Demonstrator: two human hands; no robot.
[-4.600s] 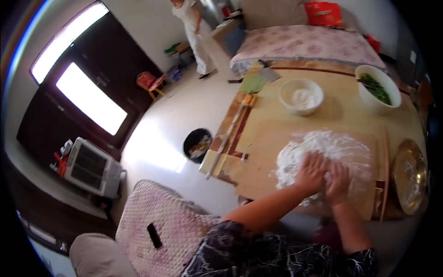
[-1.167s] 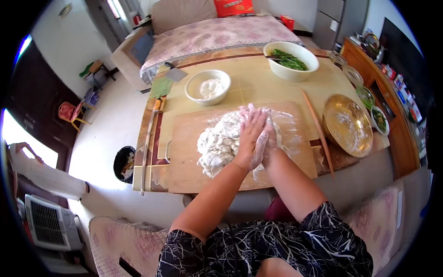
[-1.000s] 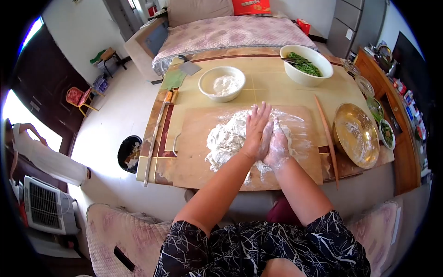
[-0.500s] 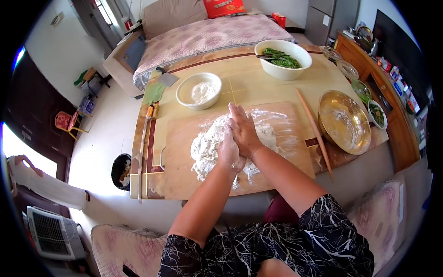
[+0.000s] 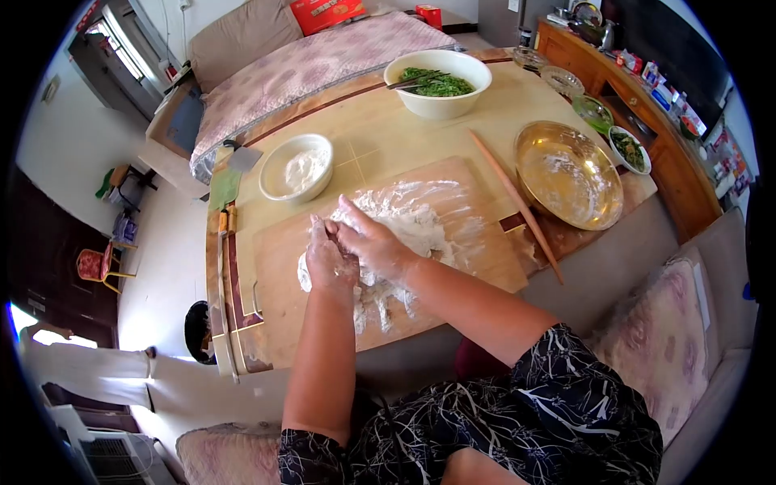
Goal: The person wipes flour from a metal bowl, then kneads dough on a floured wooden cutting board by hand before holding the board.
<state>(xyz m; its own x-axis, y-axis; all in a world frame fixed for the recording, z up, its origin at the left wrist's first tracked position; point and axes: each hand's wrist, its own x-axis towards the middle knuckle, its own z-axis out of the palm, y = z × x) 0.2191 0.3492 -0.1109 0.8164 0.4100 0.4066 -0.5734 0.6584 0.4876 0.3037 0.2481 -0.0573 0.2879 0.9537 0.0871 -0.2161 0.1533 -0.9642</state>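
Floury and partly curled, my left hand is over the left part of the wooden board. My right hand touches it from the right, its fingers bent against my left fingers. Whatever may lie between the two hands is hidden. White flour and dough spread under and beside them, with smears toward the board's right side. Behind the board stands a white bowl of flour. A rolling pin lies to the right, next to a gold-coloured basin dusted with flour.
A large white bowl holds chopped greens at the table's back. Small dishes line the right edge. A long stick and a scraper lie at the left. A black bin and a person in white are on the left.
Both hands have moved left over the board, and their fingers, straighter before, are now more bent. More flour shows to their right. The view has turned, tilting the table.
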